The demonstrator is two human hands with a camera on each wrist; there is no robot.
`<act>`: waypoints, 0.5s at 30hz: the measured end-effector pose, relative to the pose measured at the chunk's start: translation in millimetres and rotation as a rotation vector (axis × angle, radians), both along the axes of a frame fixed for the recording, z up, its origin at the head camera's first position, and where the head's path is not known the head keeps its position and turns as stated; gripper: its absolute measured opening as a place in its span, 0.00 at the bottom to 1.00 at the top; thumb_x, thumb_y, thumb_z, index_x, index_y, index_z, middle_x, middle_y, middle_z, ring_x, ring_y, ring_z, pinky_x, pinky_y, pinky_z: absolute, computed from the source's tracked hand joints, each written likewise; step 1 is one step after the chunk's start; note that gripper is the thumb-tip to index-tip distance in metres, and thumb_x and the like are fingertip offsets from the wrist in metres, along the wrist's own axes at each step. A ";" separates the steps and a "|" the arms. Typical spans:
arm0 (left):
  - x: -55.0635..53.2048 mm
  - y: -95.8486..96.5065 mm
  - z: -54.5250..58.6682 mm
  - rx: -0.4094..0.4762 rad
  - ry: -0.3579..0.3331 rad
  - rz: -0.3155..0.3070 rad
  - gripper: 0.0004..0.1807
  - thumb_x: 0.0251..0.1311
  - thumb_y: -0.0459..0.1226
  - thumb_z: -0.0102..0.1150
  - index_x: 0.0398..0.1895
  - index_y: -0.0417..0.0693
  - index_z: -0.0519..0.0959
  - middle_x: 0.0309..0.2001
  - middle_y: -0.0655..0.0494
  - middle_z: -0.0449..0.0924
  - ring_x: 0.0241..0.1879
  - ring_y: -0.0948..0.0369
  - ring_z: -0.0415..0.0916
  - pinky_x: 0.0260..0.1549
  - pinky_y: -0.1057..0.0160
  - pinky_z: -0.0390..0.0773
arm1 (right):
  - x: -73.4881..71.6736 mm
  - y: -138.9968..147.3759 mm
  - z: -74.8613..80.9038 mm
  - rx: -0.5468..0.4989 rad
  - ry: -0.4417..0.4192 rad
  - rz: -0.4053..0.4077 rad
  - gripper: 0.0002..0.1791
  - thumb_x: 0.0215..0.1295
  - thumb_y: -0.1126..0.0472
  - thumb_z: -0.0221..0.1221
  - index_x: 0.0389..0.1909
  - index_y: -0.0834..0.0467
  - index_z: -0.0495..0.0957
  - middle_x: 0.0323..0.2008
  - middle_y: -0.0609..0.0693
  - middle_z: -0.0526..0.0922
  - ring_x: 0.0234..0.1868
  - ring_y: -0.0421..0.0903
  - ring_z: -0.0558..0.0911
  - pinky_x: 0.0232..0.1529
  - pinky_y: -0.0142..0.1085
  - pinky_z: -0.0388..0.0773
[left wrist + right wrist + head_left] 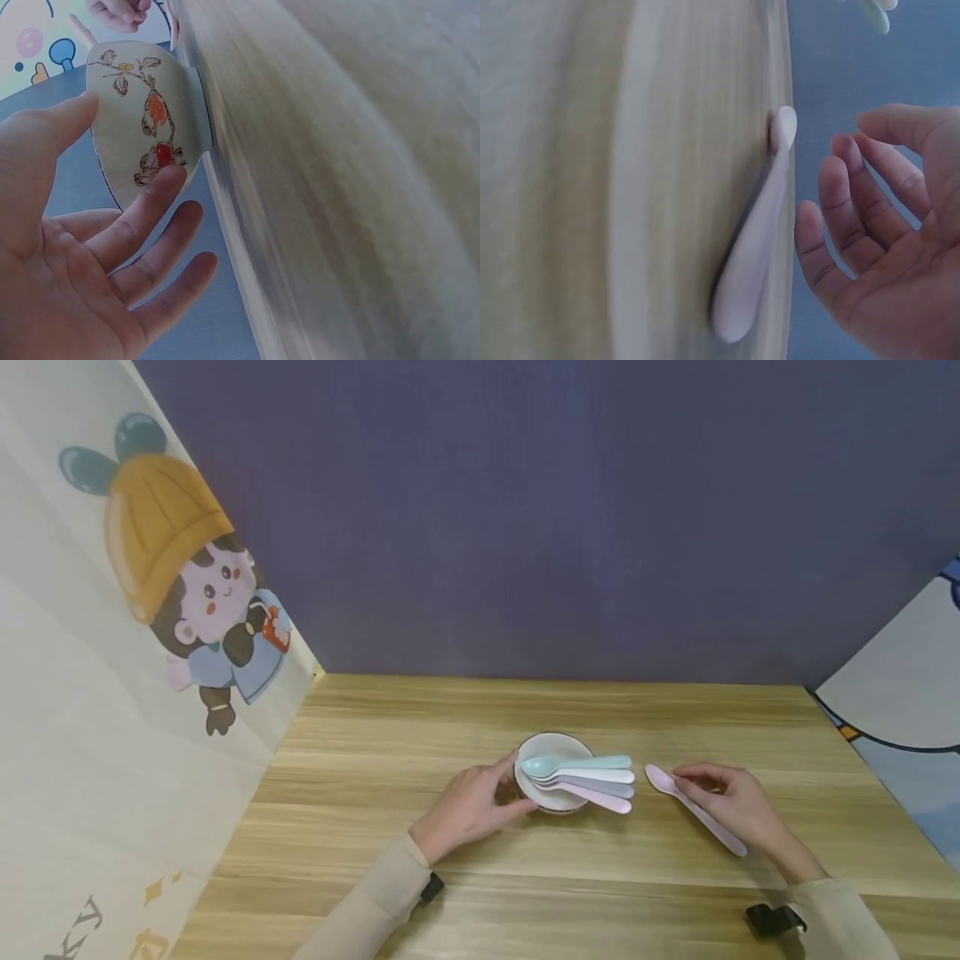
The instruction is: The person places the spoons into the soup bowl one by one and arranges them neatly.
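Note:
A small white bowl (542, 747) with a dark rim stands on the table, and the left wrist view shows a bird-and-branch pattern on its outer wall (120, 112). Several spoons lie in it with handles pointing right: mint (600, 762), white (600, 775), grey (611, 789) and pink (600, 797). My left hand (471, 802) holds the bowl's left side, thumb and fingers spread around its wall. Another pink spoon (705, 817) lies on the table to the right. My right hand (738, 802) hovers beside it, fingers loosely bent, apart from the spoon (754, 255) in the right wrist view.
The wood-grain table (420, 718) ends at a dark blue panel (480, 527) behind. A pale cloth with a cartoon figure (202, 577) hangs at the left, and a printed cloth (900, 693) borders the right. Black wrist straps (776, 920) show at the sleeves.

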State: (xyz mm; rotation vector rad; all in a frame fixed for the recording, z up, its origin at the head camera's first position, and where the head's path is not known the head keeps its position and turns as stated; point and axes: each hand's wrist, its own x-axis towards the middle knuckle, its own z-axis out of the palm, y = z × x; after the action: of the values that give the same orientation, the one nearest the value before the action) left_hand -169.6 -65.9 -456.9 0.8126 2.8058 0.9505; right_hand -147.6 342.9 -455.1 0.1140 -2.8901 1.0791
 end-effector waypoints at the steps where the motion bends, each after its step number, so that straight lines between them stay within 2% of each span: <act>1: 0.0 0.1 -0.2 0.000 0.001 0.001 0.49 0.69 0.65 0.62 0.85 0.53 0.60 0.49 0.59 0.91 0.44 0.64 0.84 0.47 0.61 0.82 | 0.9 1.2 -1.2 -0.002 0.001 0.000 0.16 0.75 0.53 0.67 0.54 0.58 0.89 0.53 0.60 0.90 0.41 0.21 0.78 0.38 0.26 0.80; 7: 0.5 0.3 -0.4 0.006 -0.004 0.007 0.49 0.69 0.65 0.61 0.85 0.52 0.60 0.49 0.58 0.91 0.46 0.62 0.85 0.50 0.58 0.83 | 5.3 7.3 -6.5 0.010 -0.003 -0.010 0.15 0.74 0.53 0.67 0.53 0.58 0.89 0.51 0.59 0.91 0.41 0.21 0.79 0.39 0.24 0.79; 15: -0.6 0.0 -1.6 -0.001 0.002 0.004 0.49 0.69 0.64 0.63 0.85 0.53 0.60 0.47 0.60 0.90 0.42 0.65 0.83 0.46 0.61 0.81 | 10.7 12.4 -10.0 0.032 -0.027 -0.038 0.17 0.73 0.52 0.68 0.53 0.59 0.89 0.50 0.60 0.91 0.39 0.21 0.79 0.38 0.24 0.78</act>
State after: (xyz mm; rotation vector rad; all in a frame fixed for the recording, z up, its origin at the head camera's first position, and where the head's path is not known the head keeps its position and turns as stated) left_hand -170.2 -65.9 -458.5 0.8088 2.8105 0.9500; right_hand -136.9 355.3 -465.1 0.0454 -2.9215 1.0362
